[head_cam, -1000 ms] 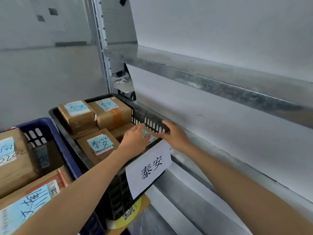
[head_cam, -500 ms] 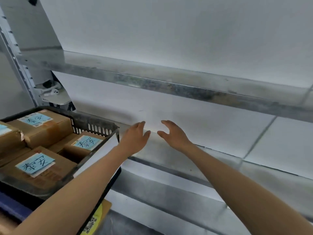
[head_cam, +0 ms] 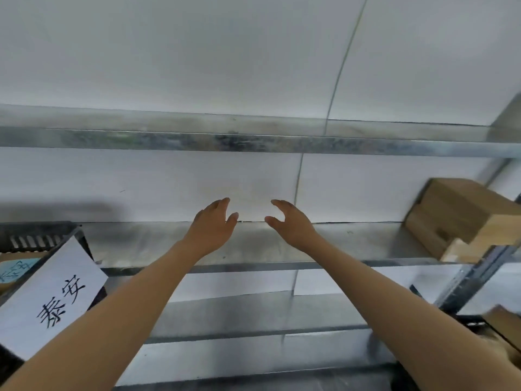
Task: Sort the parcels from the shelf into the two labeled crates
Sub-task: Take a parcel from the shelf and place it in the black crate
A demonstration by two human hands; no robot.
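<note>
Both arms reach straight out over the metal shelf point(head_cam: 141, 244), and neither hand has anything in it. The left hand point(head_cam: 214, 224) and the right hand point(head_cam: 290, 224) hover close together but apart, palms turned toward each other. On each hand the fingers are loosely curved and lie side by side, with the thumb held away from them. They are above the bare middle of the shelf board, in front of the white back panel point(head_cam: 141, 184).

The cardboard parcels point(head_cam: 462, 213) are well to the right of the hands. They are plain brown boxes stacked at the far right end of the same shelf, beside the steel upright point(head_cam: 473, 280).

At the near left stands the black crate point(head_cam: 36, 230), just beside the shelf edge. A white paper label point(head_cam: 53, 292) hangs on its side with the handwritten characters 泰安. Inside it a parcel with a blue sticker point(head_cam: 14, 270) shows only in part.

At the near right corner there is a second dark crate rim point(head_cam: 473, 320) with a brown box point(head_cam: 504, 325) in it, too blurred to tell more. Overhead runs the galvanised beam point(head_cam: 253, 142) of the next shelf up.
</note>
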